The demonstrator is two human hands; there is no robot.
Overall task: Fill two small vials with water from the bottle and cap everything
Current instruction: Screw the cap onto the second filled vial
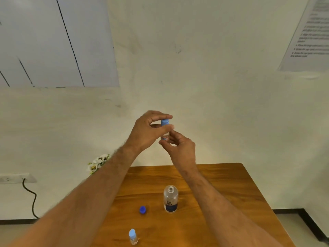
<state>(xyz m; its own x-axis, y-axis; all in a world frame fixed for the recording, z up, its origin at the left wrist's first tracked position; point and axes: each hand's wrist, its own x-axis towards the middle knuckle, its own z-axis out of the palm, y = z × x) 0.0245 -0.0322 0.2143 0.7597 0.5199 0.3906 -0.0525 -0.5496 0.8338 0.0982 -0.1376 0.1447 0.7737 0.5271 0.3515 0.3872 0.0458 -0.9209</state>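
Head view: both hands are raised over a smooth wooden table [222, 184]. The left hand [147, 132] pinches the pale blue cap [165, 121] of a small clear vial [165, 137]; the right hand [179, 148], at the vial's 5 o'clock, curls around its body. On the table stand an uncapped clear bottle [170, 199] (its dark blue cap [142, 209] lies at 9 o'clock) and a second capped vial [132, 236].

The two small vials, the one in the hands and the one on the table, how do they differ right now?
The held vial is raised above the table; the right hand grips its body and the left hand pinches its light blue cap. The table vial stands alone near the front edge, untouched. The held vial shows a reddish label; none is clear on the table vial. Both are small, clear and light-blue-capped.
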